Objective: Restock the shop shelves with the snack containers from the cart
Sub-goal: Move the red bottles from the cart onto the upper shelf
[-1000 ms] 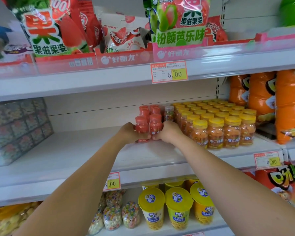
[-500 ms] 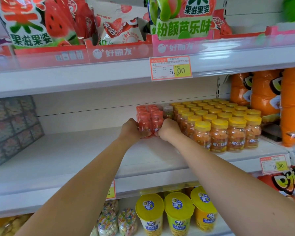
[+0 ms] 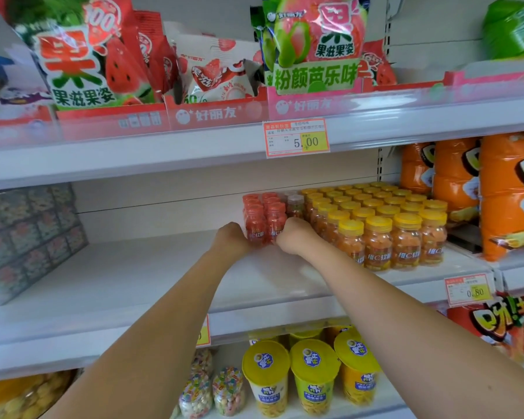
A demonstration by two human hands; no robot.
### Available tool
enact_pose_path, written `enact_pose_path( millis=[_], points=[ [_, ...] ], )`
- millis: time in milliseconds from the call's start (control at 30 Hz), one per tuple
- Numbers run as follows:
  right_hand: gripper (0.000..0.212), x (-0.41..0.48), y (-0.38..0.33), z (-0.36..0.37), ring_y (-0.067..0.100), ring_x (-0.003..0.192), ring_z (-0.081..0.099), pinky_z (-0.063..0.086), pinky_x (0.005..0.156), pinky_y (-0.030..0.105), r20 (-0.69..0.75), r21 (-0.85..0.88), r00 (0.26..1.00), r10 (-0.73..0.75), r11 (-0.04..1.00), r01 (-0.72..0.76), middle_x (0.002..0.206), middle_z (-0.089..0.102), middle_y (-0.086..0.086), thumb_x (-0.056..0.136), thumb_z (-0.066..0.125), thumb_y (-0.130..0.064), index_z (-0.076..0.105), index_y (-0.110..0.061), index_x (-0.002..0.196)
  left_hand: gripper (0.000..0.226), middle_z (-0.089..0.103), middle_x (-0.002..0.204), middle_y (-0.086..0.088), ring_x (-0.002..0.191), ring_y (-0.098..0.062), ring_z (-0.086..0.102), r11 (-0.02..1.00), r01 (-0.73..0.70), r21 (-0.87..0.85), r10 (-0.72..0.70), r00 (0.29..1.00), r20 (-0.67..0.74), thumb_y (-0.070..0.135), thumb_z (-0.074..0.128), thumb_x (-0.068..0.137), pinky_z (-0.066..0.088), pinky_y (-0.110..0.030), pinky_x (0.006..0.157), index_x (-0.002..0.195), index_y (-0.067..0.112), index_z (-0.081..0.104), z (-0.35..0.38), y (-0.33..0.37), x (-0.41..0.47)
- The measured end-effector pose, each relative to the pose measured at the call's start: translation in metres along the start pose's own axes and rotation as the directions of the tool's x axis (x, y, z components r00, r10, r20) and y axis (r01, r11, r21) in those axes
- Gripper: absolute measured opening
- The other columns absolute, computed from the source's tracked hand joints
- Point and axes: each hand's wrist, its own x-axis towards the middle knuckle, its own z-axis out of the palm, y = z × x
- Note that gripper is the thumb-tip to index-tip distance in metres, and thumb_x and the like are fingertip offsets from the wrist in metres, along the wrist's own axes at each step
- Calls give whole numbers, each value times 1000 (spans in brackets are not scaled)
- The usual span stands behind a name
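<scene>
The left hand (image 3: 231,241) and right hand (image 3: 294,237) curl round the front red-capped bottles (image 3: 265,220) on the shelf (image 3: 127,279), one at each side. Yellow-capped jars (image 3: 378,234) stand just beside.

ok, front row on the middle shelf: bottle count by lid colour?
Red-lidded bottles: 2
Yellow-lidded bottles: 4
Total: 6
</scene>
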Motion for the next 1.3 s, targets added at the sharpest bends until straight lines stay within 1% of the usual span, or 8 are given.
enact_pose_path(
  millis=[167,400,633,767,833,933,1167,1300],
  points=[
    [29,-65,-12,-24,27,105,61,45,81,26,-168,98,975,-144,982,162,114,66,10,90,57,-18,60,-11,118,20,65,98,-4,96,-25,60,982,-188,-16,182,967,-181,28,60,90,40,-23,72,99,11,64,-2,-8,-69],
    [19,-192,12,-15,17,77,50,34,66,29,-212,191,944,-253,937,294,77,54,-3,87,64,-25,51,-14,79,35,55,65,-3,59,-19,49,890,-433,-142,328,826,-459,32,55,93,34,-30,56,67,8,54,36,-58,-219],
    [18,-272,85,74,18,80,53,37,67,31,242,128,966,-90,990,60,84,59,1,90,62,-26,55,-10,90,38,62,74,-13,70,-24,58,980,-127,-156,133,991,29,34,59,91,44,-26,64,69,4,56,134,-153,-300],
    [30,-306,138,137,26,92,58,45,77,34,480,15,871,106,991,-129,111,60,14,93,58,-26,51,-6,114,9,66,96,-5,93,-24,61,992,104,-75,-67,922,383,25,60,90,48,-28,81,84,19,62,194,-213,-333],
    [37,-325,162,166,21,75,57,45,63,30,538,-48,819,201,977,-209,111,61,14,94,57,-24,48,-5,125,26,62,119,-5,105,-22,58,987,154,42,-155,854,497,26,57,93,42,-23,88,115,14,61,219,-240,-354],
    [37,-354,197,202,21,65,54,37,49,28,600,-140,736,313,947,-289,98,61,11,94,53,-17,47,-6,129,51,46,142,-4,124,-20,50,960,206,190,-280,750,600,37,53,95,36,-22,97,140,17,41,249,-275,-388],
    [72,-393,240,228,29,115,51,42,74,32,517,-169,797,313,950,-263,133,45,13,83,52,9,26,-16,145,46,43,143,-5,123,-20,49,952,239,189,-305,717,627,34,49,97,37,-21,97,139,16,43,272,-280,-392],
    [69,-392,248,230,26,97,58,44,66,32,516,-190,807,286,957,-217,117,54,12,84,64,-5,26,-18,141,27,62,99,4,91,-13,59,974,225,35,-191,723,663,32,57,93,46,-20,81,109,12,63,284,-261,-385]
  ],
)
